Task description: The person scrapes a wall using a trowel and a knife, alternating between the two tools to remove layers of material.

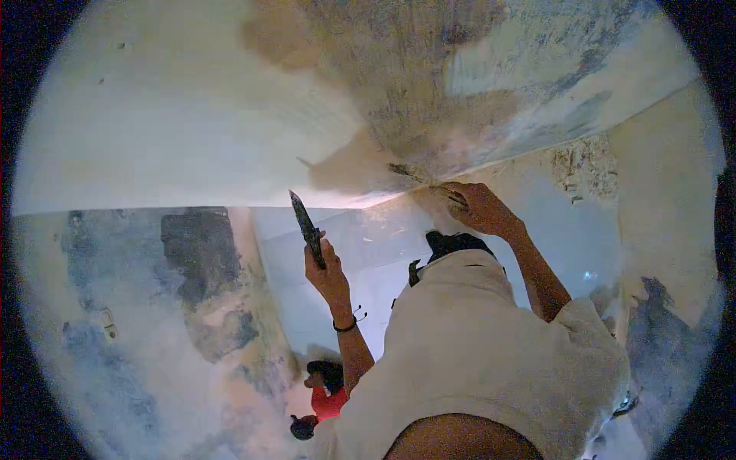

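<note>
My left hand is closed around the handle of a dark, narrow pointed blade, whose tip points up and away from me. On the right, my right hand pinches a thin tool near the lower edge of the patchy wall surface. The tool's dark far end lies against or very near that surface; exact contact cannot be made out. A dark bracelet circles my left wrist. The two hands are apart.
Another person in a red top is at the lower left, beyond my left arm. A stained wall with dark grey patches stands on the left. Rough, chipped plaster shows at the right.
</note>
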Demonstrator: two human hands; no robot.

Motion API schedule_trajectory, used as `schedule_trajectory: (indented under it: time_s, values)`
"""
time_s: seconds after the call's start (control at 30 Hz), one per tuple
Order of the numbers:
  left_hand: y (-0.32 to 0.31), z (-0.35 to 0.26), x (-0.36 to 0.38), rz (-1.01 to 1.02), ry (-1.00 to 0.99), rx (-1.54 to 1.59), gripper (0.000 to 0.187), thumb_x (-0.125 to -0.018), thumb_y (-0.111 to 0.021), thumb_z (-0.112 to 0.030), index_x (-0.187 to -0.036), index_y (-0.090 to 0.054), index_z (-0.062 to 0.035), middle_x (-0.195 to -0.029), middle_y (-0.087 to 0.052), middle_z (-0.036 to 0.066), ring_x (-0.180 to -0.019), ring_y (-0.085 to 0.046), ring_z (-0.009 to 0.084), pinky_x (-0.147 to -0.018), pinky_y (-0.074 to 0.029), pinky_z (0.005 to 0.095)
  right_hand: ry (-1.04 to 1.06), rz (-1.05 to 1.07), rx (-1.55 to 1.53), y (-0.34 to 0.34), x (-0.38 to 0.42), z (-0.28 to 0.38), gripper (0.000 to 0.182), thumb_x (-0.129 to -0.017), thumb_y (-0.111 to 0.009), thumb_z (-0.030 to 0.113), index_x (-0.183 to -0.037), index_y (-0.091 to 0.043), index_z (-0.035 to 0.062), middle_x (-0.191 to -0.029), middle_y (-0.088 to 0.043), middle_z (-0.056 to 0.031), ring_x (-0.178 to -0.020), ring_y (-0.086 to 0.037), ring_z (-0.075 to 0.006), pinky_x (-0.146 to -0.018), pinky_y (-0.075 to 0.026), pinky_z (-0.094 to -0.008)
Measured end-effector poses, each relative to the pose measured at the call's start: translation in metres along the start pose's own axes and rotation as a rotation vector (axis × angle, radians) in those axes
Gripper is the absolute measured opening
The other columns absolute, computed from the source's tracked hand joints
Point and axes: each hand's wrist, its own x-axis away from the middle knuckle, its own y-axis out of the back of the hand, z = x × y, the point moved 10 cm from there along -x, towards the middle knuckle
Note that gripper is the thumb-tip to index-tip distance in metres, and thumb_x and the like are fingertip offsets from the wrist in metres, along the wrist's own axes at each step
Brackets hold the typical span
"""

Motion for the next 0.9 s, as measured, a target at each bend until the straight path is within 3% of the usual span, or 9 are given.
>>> schedule_trajectory:
  time_s: [0.1,0.2,0.3,0.4,0.53,0.67,0.73,0.8,0.9]
  values:
    - [0.002,-0.009,-0.009,0.007,-0.07,0.008,0.029,-0.098,-0.059,-0.031,-0.107,-0.064,-0.0032,-0.069,-0.045,-0.006,-0.055,-0.036,0.0018,-0.047,-0.029,0.0198,0.031,-0.001,0.121,-0.008,0.003,0.017,0.047,-0.083,-0.063,0.014,-0.128,-0.055,0.0017,-0.116,-0.065,-0.0215,-0.104,-0.063,-0.0392,-0.092,-0.05,-0.0431]
    - [0.002,-0.021,-0.016,0.054,-0.046,0.095,0.032,-0.098,-0.058,-0.032,-0.108,-0.063,-0.0017,-0.068,-0.045,-0.005,-0.054,-0.036,0.0019,-0.047,-0.029,0.0194,-0.11,0.03,0.124,-0.014,0.001,0.02,0.041,-0.087,-0.062,0.017,-0.126,-0.056,0.0031,-0.112,-0.067,-0.0207,-0.098,-0.064,-0.0398,-0.086,-0.051,-0.044]
    - [0.007,-0.028,-0.018,0.081,-0.101,0.126,0.035,-0.098,-0.058,-0.033,-0.109,-0.062,-0.0003,-0.069,-0.046,-0.005,-0.054,-0.037,0.0019,-0.047,-0.03,0.0192,-0.003,0.017,0.051,-0.018,0.009,0.041,0.038,-0.093,-0.058,0.021,-0.128,-0.054,0.0046,-0.109,-0.068,-0.0202,-0.095,-0.066,-0.0368,-0.085,-0.052,-0.0416]
    - [0.014,-0.04,-0.023,0.055,-0.228,0.093,0.034,-0.097,-0.06,-0.032,-0.109,-0.061,0.0004,-0.069,-0.046,-0.005,-0.054,-0.037,0.002,-0.047,-0.03,0.0189,-0.168,0.116,-0.321,-0.022,0.031,0.046,0.039,-0.098,-0.055,0.025,-0.132,-0.05,0.0054,-0.109,-0.068,-0.0182,-0.093,-0.067,-0.0322,-0.084,-0.051,-0.0403]
    - [0.023,-0.044,-0.041,-0.032,-0.339,0.3,0.033,-0.094,-0.061,-0.026,-0.11,-0.058,0.0031,-0.073,-0.05,-0.003,-0.055,-0.039,0.0034,-0.047,-0.03,0.0196,-0.226,0.069,-0.377,-0.048,0.059,0.006,0.044,-0.098,-0.055,0.028,-0.136,-0.046,0.0072,-0.107,-0.069,-0.0169,-0.093,-0.067,-0.0289,-0.081,-0.051,-0.0394]
    - [0.068,-0.091,-0.037,-0.188,-0.574,0.05,0.044,-0.098,-0.058,-0.036,-0.114,-0.058,0.0047,-0.07,-0.053,0.003,-0.054,-0.044,0.0096,-0.047,-0.037,0.0253,-0.12,-0.063,-0.155,-0.061,0.105,0.024,0.047,-0.096,-0.058,0.032,-0.135,-0.048,0.0083,-0.104,-0.07,-0.0177,-0.094,-0.067,-0.0295,-0.083,-0.051,-0.0402]
    - [0.093,-0.104,-0.027,-0.237,-0.723,0.0,0.048,-0.097,-0.059,-0.04,-0.114,-0.058,0.0048,-0.07,-0.054,0.003,-0.054,-0.044,0.0118,-0.049,-0.039,0.0274,-0.193,-0.099,-0.192,-0.076,0.146,0.021,0.048,-0.095,-0.06,0.033,-0.134,-0.048,0.0084,-0.102,-0.07,-0.0185,-0.094,-0.067,-0.0305,-0.084,-0.051,-0.041]
    - [0.123,-0.112,-0.011,-0.378,-0.732,-0.188,0.048,-0.097,-0.061,-0.041,-0.107,-0.062,0.0059,-0.071,-0.059,0.007,-0.061,-0.054,0.0176,-0.055,-0.046,0.0321,-0.309,-0.172,-0.384,-0.101,0.191,-0.007,0.049,-0.094,-0.061,0.035,-0.133,-0.049,0.0082,-0.102,-0.069,-0.0193,-0.093,-0.067,-0.032,-0.084,-0.051,-0.0422]
    - [0.131,-0.153,0.041,-0.616,-1.221,-0.546,0.045,-0.093,-0.067,-0.035,-0.114,-0.063,0.0047,-0.078,-0.066,0.013,-0.071,-0.065,0.0276,-0.06,-0.051,0.0373,-0.262,-0.336,-0.166,-0.119,0.236,-0.017,0.052,-0.095,-0.059,0.038,-0.132,-0.049,0.0044,-0.098,-0.067,-0.0245,-0.09,-0.065,-0.0406,-0.081,-0.05,-0.0465]
